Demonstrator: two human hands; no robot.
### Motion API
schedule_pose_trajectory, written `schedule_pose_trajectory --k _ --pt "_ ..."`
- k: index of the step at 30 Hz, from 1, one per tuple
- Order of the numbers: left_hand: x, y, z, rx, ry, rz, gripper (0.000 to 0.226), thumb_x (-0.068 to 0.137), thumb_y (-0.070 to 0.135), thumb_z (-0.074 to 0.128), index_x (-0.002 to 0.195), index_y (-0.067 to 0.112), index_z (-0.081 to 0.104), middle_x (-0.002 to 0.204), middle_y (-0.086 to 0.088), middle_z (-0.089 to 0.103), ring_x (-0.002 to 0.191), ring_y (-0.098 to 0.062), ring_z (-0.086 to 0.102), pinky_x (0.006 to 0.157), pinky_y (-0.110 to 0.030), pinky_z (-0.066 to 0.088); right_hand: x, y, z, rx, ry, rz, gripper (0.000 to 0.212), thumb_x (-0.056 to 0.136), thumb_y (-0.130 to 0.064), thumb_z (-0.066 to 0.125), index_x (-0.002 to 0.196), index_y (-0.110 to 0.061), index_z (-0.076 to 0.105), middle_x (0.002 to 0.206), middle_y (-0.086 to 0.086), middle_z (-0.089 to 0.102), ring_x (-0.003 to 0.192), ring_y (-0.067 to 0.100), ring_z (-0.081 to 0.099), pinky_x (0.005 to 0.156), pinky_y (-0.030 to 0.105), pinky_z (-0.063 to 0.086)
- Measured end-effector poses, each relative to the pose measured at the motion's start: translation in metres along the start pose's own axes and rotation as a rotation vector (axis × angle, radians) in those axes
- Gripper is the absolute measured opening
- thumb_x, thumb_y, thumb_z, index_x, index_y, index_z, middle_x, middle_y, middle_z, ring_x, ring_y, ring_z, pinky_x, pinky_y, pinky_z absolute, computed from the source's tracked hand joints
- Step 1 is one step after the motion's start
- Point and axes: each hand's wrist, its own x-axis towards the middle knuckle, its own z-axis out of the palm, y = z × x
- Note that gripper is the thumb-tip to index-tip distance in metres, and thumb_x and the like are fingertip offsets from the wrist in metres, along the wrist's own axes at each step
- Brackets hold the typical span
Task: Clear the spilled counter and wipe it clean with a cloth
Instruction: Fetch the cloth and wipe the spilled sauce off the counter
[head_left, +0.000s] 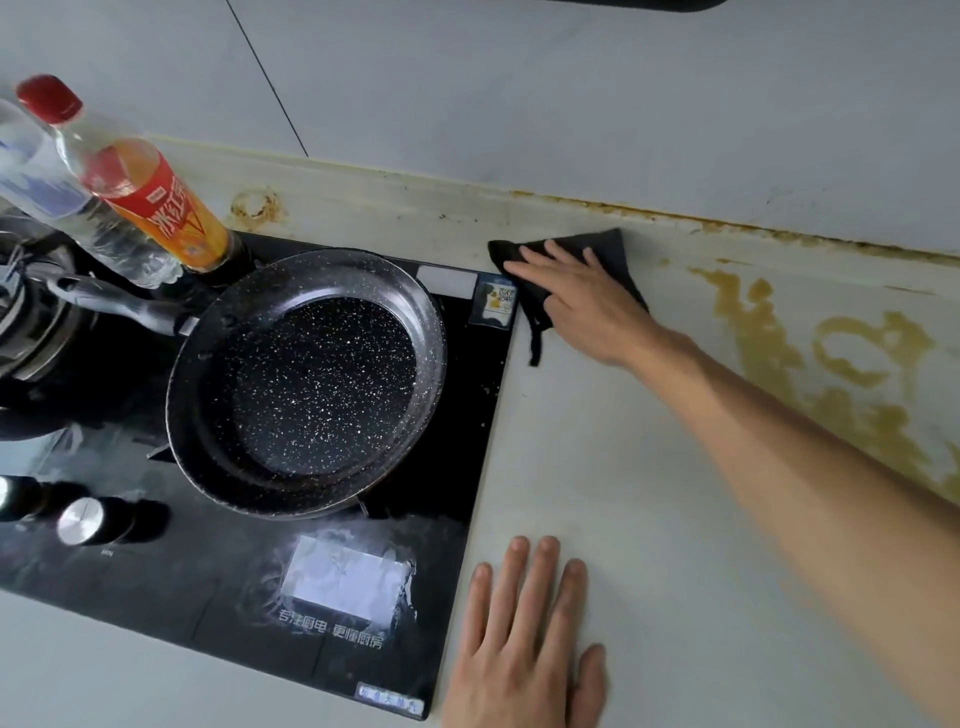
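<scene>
Fingers of the right hand lie straight and slightly spread, pressed flat on a dark cloth at the back of the pale desk, just beside the far right corner of the black glass hob. One corner of the cloth overlaps the hob's edge near a small sticker with a square code, and a loose strip of the cloth trails toward the person. The left hand rests palm down on the desk near the front, its fingers straight and close together, holding nothing, just beside the hob's right edge.

To the right of the cloth, well apart from the left hand, a yellowish-brown spill is smeared across the desk, and a brownish line runs along the seam where the desk meets the wall. A rusty ring stain marks the desk behind the hob.

On the hob sits a speckled black frying pan, its handle pointing left. Behind it stand an orange-labelled bottle and a clear bottle with a red cap. A metal knob sits at the hob's front left.
</scene>
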Motion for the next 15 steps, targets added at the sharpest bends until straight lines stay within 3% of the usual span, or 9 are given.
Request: schedule_pose_trajectory --k 3,8,15 --pt "-0.001 0.001 0.002 -0.002 0.002 -0.002 0.062 0.09 0.055 0.055 0.144 0.026 0.062 0.162 -0.001 0.047 0.153 -0.026 0.042 0.124 -0.048 0.031 0.023 0.005 -0.014 -0.022 -0.061 -0.088 0.074 0.095 0.003 0.031 0.156 -0.037 0.042 0.168 -0.014 0.028 0.159 0.009 0.013 0.129 0.031 0.001" --pt "0.001 0.001 -0.002 0.007 -0.006 0.001 0.066 0.081 0.052 0.067 0.141 0.026 0.066 0.16 -0.002 0.05 0.152 -0.026 0.043 0.123 -0.048 0.033 0.026 0.003 -0.006 -0.065 -0.055 -0.12 0.07 0.097 -0.001 0.034 0.158 -0.035 0.039 0.17 -0.005 0.025 0.16 0.016 0.011 0.131 0.043 0.004" --pt "0.003 0.002 -0.011 0.029 -0.072 0.021 0.066 0.08 0.048 0.071 0.141 0.023 0.067 0.159 -0.004 0.051 0.147 -0.029 0.049 0.117 -0.051 0.038 -0.043 0.024 0.009 -0.219 0.078 0.205 0.063 0.103 -0.035 0.03 0.163 -0.045 0.013 0.174 -0.009 0.002 0.161 0.015 -0.005 0.129 0.049 -0.005"
